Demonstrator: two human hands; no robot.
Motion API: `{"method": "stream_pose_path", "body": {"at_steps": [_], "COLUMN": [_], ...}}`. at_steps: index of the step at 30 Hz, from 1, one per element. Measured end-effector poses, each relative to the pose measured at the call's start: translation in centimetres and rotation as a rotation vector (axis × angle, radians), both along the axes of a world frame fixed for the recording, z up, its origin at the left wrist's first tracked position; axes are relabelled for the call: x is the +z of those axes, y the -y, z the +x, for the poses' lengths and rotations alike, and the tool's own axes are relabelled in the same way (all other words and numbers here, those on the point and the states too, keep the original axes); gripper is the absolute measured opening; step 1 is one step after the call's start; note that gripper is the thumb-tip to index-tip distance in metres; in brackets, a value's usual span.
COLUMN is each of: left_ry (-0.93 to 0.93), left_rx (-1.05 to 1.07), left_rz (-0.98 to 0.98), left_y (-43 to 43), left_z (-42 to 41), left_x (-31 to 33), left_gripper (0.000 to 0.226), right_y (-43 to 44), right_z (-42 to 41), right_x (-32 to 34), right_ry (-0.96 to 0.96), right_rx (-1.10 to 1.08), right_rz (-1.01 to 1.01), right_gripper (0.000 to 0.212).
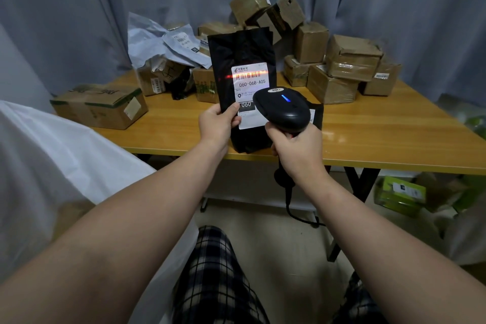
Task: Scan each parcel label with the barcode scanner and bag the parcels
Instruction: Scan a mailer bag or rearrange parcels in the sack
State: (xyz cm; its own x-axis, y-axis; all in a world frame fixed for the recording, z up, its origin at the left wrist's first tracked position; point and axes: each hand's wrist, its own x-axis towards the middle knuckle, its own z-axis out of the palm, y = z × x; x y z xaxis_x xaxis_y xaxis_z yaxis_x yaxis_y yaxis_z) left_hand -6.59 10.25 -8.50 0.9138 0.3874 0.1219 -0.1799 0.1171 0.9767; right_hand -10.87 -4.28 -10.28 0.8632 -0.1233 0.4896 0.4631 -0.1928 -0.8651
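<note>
As the left hand (217, 123) grips parcel (242, 52) mid-frame, right hand (297, 150) clasps scanner (282, 110), beam (226, 76) on label (251, 84); bagging next likely needs a freed hand.

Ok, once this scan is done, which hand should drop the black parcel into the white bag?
Left, probably. The left hand grips the black parcel, and the white bag lies on that side. The right hand is busy holding the scanner.
</note>
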Motion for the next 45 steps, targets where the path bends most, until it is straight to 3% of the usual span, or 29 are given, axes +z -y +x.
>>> {"method": "stream_pose_path", "body": {"at_steps": [11,16,21,27,31,33,38,42,45], "left_ry": [0.033,0.125,0.158,0.087,-0.006,-0.101,-0.469,-0.711,-0.971], "left_rx": [0.018,0.048,0.224,0.480,0.635,0.723,0.818,0.653,0.429], "left_rz": [-0.035,0.002,0.047,0.101,0.176,0.282,0.920,1.326,1.520], "left_y": [-0.4,-3.0,-8.8,-18.1,-23.2,-25.2,-28.8,-30.1,-31.0], "left_z": [-2.2,-6.7,-12.1,-19.7,-23.8,-25.3,-28.0,-27.3,-25.3], "left_x": [1.2,3.0,3.1,0.4,-2.2,-3.5,-5.7,-6.2,-7.3], "left_gripper": [0.013,0.007,0.005,0.005,0.011,0.019,0.020,0.016,0.011], "right_y": [-0.4,-4.0,-10.1,-18.3,-22.4,-23.7,-25.7,-27.0,-27.6], "right_z": [-0.5,-2.4,-4.2,-6.8,-8.3,-8.5,-8.9,-9.0,-8.8], "right_x": [0.8,3.2,3.8,2.0,0.6,-0.2,-2.8,-4.7,-6.0], "right_ry": [0.002,0.063,0.007,-0.081,-0.112,-0.141,-0.201,-0.234,-0.275], "right_rx": [0.036,0.162,0.351,0.638,0.756,0.770,0.815,0.817,0.815], "right_rz": [-0.009,-0.014,0.023,-0.098,-0.253,-0.354,-0.487,-0.553,-0.593], "right_gripper": [0.013,0.040,0.033,0.019,0.030,0.034,0.021,0.022,0.020]}}
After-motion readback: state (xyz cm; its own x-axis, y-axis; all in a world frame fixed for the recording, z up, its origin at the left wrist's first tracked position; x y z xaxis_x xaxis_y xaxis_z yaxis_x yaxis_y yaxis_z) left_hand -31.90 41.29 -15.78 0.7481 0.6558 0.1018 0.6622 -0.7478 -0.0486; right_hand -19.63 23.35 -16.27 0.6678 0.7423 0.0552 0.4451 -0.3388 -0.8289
